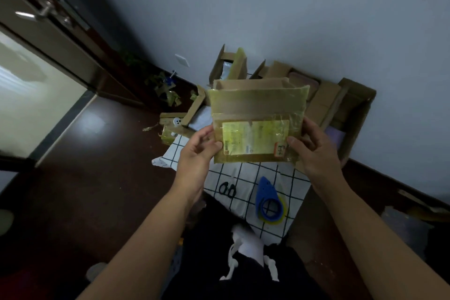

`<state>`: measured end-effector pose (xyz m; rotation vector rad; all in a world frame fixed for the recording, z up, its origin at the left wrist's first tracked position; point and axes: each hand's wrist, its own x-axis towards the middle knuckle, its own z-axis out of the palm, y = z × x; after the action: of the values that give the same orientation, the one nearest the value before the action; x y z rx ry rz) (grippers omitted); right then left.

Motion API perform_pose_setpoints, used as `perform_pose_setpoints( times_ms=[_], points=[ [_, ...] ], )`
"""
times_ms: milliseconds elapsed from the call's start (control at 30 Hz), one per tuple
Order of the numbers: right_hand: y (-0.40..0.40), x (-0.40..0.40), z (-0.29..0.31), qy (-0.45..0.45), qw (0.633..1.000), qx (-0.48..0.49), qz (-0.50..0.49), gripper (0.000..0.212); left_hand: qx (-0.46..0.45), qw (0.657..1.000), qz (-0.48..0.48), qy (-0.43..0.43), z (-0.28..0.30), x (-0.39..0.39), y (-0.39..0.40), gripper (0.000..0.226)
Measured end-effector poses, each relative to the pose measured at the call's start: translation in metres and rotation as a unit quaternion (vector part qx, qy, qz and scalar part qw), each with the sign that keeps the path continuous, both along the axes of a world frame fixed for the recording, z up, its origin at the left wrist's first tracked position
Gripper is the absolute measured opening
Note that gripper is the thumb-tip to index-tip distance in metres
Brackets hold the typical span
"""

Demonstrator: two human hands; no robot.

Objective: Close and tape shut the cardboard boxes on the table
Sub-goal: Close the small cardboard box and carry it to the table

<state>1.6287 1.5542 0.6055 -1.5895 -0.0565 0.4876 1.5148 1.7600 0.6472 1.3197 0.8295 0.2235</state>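
Observation:
I hold a small cardboard box [258, 114] up above the table, wrapped in yellowish tape, with a shipping label facing me and its top flaps open. My left hand [198, 151] grips its lower left edge, thumb on the front face. My right hand [314, 146] grips the lower right edge the same way. Below the box, a blue tape dispenser [267, 198] with a yellow roll lies on the checked tablecloth [250, 178]. Black-handled scissors [227, 190] lie to its left.
Several open cardboard boxes crowd the far end of the table: one upright box [230, 66] at the back, a large one [350, 114] at the right by the wall. Flattened cardboard [192, 109] and tape scraps lie at the left. A door stands far left.

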Motion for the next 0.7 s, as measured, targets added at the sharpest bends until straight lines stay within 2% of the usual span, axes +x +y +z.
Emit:
perform_pose_setpoints(
  times_ms=[300,500,700],
  points=[
    [0.119,-0.006,-0.028,-0.006,0.994,-0.058,-0.093,0.052,-0.024,0.992,-0.124,0.018,-0.045,0.042,0.145,0.039],
    [0.220,-0.020,-0.030,0.005,0.984,-0.057,-0.169,0.052,-0.034,0.979,-0.200,0.018,-0.038,0.055,0.256,0.041],
    [0.255,-0.024,-0.021,-0.003,0.981,-0.045,-0.188,0.052,-0.041,0.973,-0.229,0.004,-0.030,0.062,0.293,0.043]
  ],
)
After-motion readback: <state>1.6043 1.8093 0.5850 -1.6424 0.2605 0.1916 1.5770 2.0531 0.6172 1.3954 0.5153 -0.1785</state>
